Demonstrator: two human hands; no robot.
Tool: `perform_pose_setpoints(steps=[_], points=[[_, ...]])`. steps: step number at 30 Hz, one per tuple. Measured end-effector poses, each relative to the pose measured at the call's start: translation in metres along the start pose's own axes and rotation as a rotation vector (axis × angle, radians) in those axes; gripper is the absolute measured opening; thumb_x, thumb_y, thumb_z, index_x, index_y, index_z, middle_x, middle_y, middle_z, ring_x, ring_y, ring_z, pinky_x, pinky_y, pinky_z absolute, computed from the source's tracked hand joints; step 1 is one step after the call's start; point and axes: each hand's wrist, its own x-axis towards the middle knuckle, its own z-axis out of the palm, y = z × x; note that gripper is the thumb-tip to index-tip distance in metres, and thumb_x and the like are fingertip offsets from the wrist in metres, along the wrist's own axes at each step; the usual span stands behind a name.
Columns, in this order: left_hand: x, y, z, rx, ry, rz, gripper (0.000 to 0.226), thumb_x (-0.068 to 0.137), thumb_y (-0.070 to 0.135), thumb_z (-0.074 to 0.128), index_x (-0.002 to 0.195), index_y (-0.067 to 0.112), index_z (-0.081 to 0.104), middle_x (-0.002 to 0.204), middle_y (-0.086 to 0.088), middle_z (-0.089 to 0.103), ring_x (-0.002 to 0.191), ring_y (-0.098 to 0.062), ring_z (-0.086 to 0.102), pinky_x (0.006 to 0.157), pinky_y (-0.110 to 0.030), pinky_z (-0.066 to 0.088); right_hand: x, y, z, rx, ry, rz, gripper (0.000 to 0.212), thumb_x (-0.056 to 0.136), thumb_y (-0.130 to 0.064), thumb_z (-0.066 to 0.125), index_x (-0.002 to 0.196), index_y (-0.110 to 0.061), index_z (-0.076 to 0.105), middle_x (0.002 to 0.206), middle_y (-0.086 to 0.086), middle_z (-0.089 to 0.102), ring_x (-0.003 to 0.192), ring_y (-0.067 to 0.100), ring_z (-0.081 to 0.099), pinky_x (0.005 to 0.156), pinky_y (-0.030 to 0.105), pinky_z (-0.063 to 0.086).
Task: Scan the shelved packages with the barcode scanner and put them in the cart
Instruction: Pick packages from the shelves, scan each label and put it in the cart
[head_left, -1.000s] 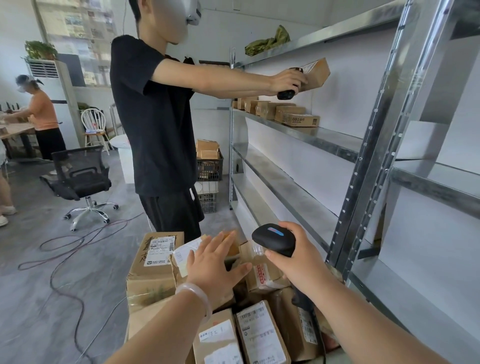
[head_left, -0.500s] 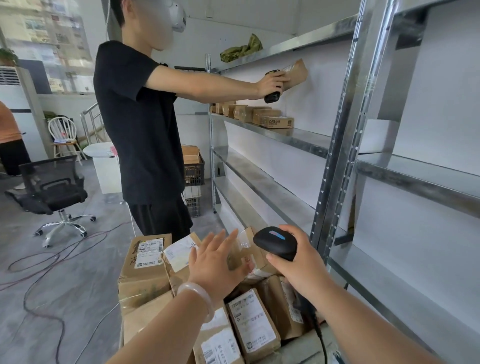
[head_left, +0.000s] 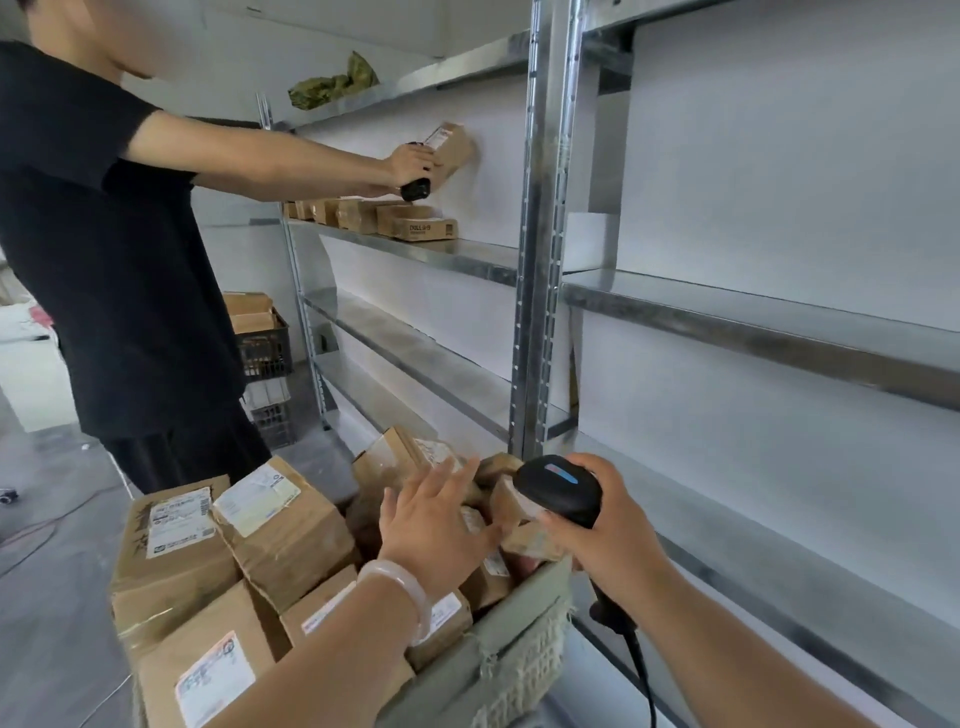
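Observation:
My right hand grips a black barcode scanner with a blue strip, its cable hanging below my wrist. My left hand is spread flat, fingers straight, over the brown packages piled in the cart, whose woven grey rim shows at the bottom. A small package lies between my two hands. Several more packages sit in a row on the far metal shelf.
A person in a black shirt stands left of the cart, arms reaching to the shelf, holding a box and a scanner. Metal shelving fills the right side. Black crates with boxes stand behind. Cables lie on the grey floor.
My view has swung right and closer to the shelving. My hands have kept their pose over the cart. The other person has kept holding a box up at the shelf.

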Motion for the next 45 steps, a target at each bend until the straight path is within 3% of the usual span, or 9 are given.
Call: perform_pose_setpoints(steps=[3, 11, 16, 22, 27, 32, 38, 45], points=[[-0.004, 0.028, 0.015, 0.019, -0.044, 0.069, 0.083, 0.086, 0.075, 0.043, 0.154, 0.045, 0.005, 0.164, 0.014, 0.008, 0.152, -0.015, -0.002, 0.123, -0.049, -0.003, -0.022, 0.017, -0.024, 0.011, 0.075, 0.063, 0.060, 0.079, -0.022, 0.078, 0.120, -0.046, 0.041, 0.103, -0.016, 0.060, 0.082, 0.012, 0.064, 0.077, 0.035, 0.059], [-0.021, 0.110, 0.078, 0.021, -0.151, 0.286, 0.086, 0.085, 0.074, 0.046, 0.154, 0.041, 0.007, 0.164, 0.009, 0.014, 0.152, -0.017, 0.002, 0.123, -0.051, 0.004, -0.088, 0.079, -0.093, 0.011, 0.266, 0.248, 0.055, 0.082, -0.024, 0.073, 0.121, -0.046, 0.041, 0.105, -0.019, 0.061, 0.084, 0.011, 0.065, 0.079, 0.038, 0.059], [-0.043, 0.167, 0.130, 0.050, -0.241, 0.391, 0.088, 0.086, 0.076, 0.042, 0.155, 0.041, 0.001, 0.165, 0.006, 0.008, 0.153, -0.019, 0.000, 0.122, -0.052, 0.008, -0.137, 0.124, -0.138, 0.026, 0.380, 0.375, 0.058, 0.081, -0.026, 0.074, 0.120, -0.049, 0.038, 0.106, -0.019, 0.060, 0.089, 0.014, 0.065, 0.081, 0.042, 0.058], [-0.085, 0.239, 0.188, 0.045, -0.378, 0.474, 0.086, 0.086, 0.075, 0.042, 0.155, 0.041, 0.004, 0.165, 0.008, 0.007, 0.153, -0.017, -0.001, 0.122, -0.054, 0.007, -0.206, 0.178, -0.200, 0.013, 0.493, 0.510, 0.056, 0.082, -0.024, 0.072, 0.116, -0.052, 0.038, 0.102, -0.024, 0.058, 0.080, 0.016, 0.065, 0.074, 0.042, 0.059], [-0.117, 0.291, 0.234, 0.024, -0.463, 0.545, 0.084, 0.088, 0.073, 0.043, 0.155, 0.042, 0.003, 0.165, 0.010, 0.004, 0.152, -0.015, -0.004, 0.122, -0.052, 0.002, -0.252, 0.219, -0.235, 0.024, 0.583, 0.626, 0.056, 0.082, -0.025, 0.071, 0.121, -0.049, 0.039, 0.104, -0.021, 0.059, 0.077, 0.017, 0.065, 0.071, 0.037, 0.057], [-0.136, 0.314, 0.278, 0.045, -0.550, 0.601, 0.083, 0.088, 0.072, 0.043, 0.155, 0.043, 0.003, 0.165, 0.009, 0.004, 0.152, -0.015, -0.003, 0.122, -0.052, 0.002, -0.277, 0.258, -0.243, 0.049, 0.631, 0.731, 0.056, 0.082, -0.025, 0.072, 0.113, -0.054, 0.037, 0.105, -0.021, 0.060, 0.078, 0.022, 0.066, 0.069, 0.033, 0.055], [-0.132, 0.316, 0.350, 0.086, -0.659, 0.615, 0.083, 0.088, 0.072, 0.042, 0.154, 0.045, 0.000, 0.165, 0.010, 0.003, 0.152, -0.014, -0.004, 0.122, -0.049, 0.003, -0.271, 0.311, -0.231, 0.041, 0.654, 0.841, 0.052, 0.085, -0.027, 0.070, 0.113, -0.051, 0.034, 0.097, -0.022, 0.056, 0.079, 0.017, 0.064, 0.055, 0.015, 0.041], [-0.111, 0.310, 0.463, 0.128, -0.733, 0.658, 0.082, 0.089, 0.071, 0.041, 0.154, 0.045, -0.001, 0.165, 0.009, -0.001, 0.152, -0.016, -0.006, 0.122, -0.050, 0.002, -0.241, 0.424, -0.201, 0.089, 0.745, 0.957, 0.054, 0.085, -0.031, 0.070, 0.126, -0.040, 0.035, 0.104, -0.008, 0.060, 0.085, 0.026, 0.066, 0.075, 0.037, 0.056]])
